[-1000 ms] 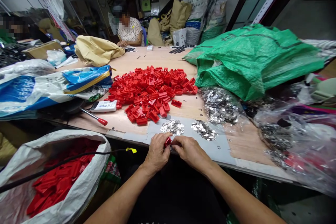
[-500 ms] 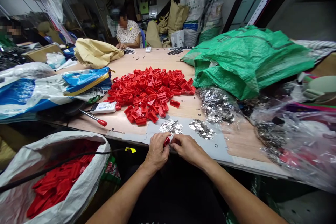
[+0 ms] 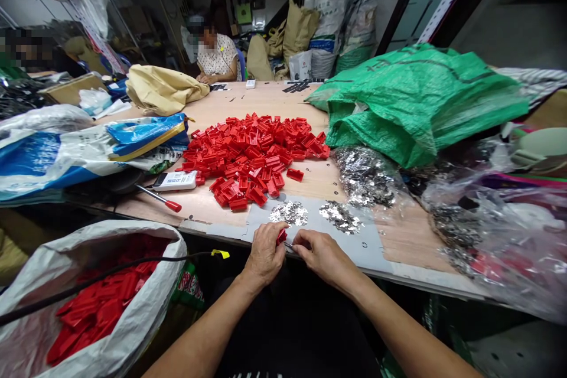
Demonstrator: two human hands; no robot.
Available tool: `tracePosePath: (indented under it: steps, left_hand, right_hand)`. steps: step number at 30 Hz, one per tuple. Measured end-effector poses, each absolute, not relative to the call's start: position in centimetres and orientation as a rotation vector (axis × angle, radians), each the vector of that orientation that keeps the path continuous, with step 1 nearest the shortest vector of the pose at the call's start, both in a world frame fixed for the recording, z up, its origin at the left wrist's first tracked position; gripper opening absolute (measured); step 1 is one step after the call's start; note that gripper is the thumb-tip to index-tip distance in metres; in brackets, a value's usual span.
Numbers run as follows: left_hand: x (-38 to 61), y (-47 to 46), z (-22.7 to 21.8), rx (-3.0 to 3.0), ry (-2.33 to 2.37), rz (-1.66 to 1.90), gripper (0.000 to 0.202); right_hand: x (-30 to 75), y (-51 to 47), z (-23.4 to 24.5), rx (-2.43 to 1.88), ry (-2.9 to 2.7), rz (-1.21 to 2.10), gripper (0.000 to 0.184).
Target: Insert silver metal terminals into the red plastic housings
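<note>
In the head view, your left hand (image 3: 264,255) pinches a small red plastic part (image 3: 280,237). Your right hand (image 3: 324,257) has just slid back a little, pinching a tiny silver metal piece (image 3: 289,245) beside it, both below the big red pile (image 3: 254,156).

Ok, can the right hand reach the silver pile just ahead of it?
Likely yes. The right hand sits just below the silver pile, with only bare grey sheet between them. It seems to be pinching a small metal piece, though.
</note>
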State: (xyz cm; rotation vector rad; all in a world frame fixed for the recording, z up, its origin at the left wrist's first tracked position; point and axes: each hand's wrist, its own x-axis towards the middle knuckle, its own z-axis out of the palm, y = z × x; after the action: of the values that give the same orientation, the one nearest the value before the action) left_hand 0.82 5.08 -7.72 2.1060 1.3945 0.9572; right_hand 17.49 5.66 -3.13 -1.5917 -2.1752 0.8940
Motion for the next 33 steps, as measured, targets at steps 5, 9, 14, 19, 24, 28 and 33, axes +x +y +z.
tracePosePath:
  steps: [5, 9, 14, 19, 24, 28, 33]
  left_hand:
    - [0.8, 5.1, -7.8, 2.102, 1.384, 0.959, 0.042]
    - [0.8, 5.1, -7.8, 2.103, 1.387, 0.953, 0.043]
    - [0.7, 5.1, -7.7, 2.092, 1.381, 0.945, 0.043]
    - [0.7, 5.1, -7.7, 2.082, 1.382, 0.951, 0.042]
    - [0.7, 5.0, -7.7, 2.083, 1.377, 0.950, 0.042]
    - [0.7, 5.0, -7.7, 2.081, 1.379, 0.955, 0.041]
    - [0.7, 5.1, -7.8, 2.077, 1.385, 0.958, 0.042]
  right_hand:
    - [17.1, 5.7, -3.6, -1.572, -2.204, 0.814, 0.012]
    - [16.7, 5.4, -3.9, -1.565, -2.247, 0.674, 0.011]
    - [16.5, 4.8, -3.7, -1.539, -2.328, 0.566, 0.019]
    - [16.1, 4.5, -3.1, -1.623, -2.434, 0.517, 0.025]
    - [16.0, 4.3, -2.9, -1.629, -2.455, 0.496, 0.027]
    - [16.1, 4.3, -3.0, -1.614, -2.449, 0.497, 0.027]
    - [15.9, 4.3, -2.9, -1.652, -2.465, 0.445, 0.026]
